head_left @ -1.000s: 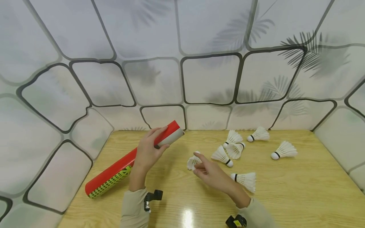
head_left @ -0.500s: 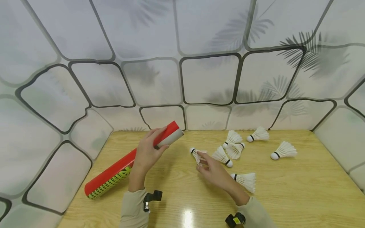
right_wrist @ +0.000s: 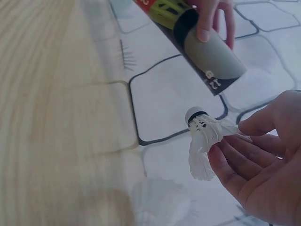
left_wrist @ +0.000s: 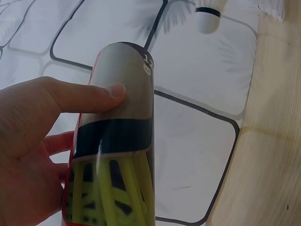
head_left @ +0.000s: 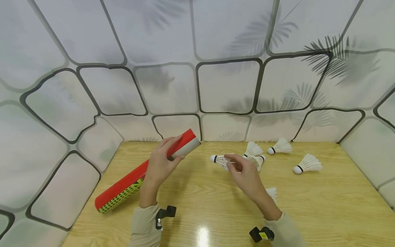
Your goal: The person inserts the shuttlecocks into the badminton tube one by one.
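Note:
My left hand [head_left: 158, 164] grips a red shuttlecock tube [head_left: 124, 185] near its upper end. The tube slants, its raised end toward the back and right, its lower end near the table's left side. In the left wrist view the thumb lies across the tube's grey band [left_wrist: 106, 115]. My right hand [head_left: 248, 176] pinches a white feather shuttlecock [head_left: 219, 160] by its feathers, thumb on one side and fingers on the other. Its cork [right_wrist: 194, 113] points left, toward the tube's raised end, a short gap away. The right hand partly hides the shuttlecocks behind it.
Two shuttlecocks [head_left: 253, 149] lie close together behind the right hand. Another shuttlecock [head_left: 281, 146] sits near the back edge, and one more [head_left: 308, 163] farther right. A shuttlecock [head_left: 272, 193] is mostly covered by the right forearm. A patterned backdrop [head_left: 228, 85] rises behind the wooden table [head_left: 324, 206].
My right hand has taken hold of the shuttlecock, turned it cork-left, and moved up and right with it. The left hand and the tube have barely moved.

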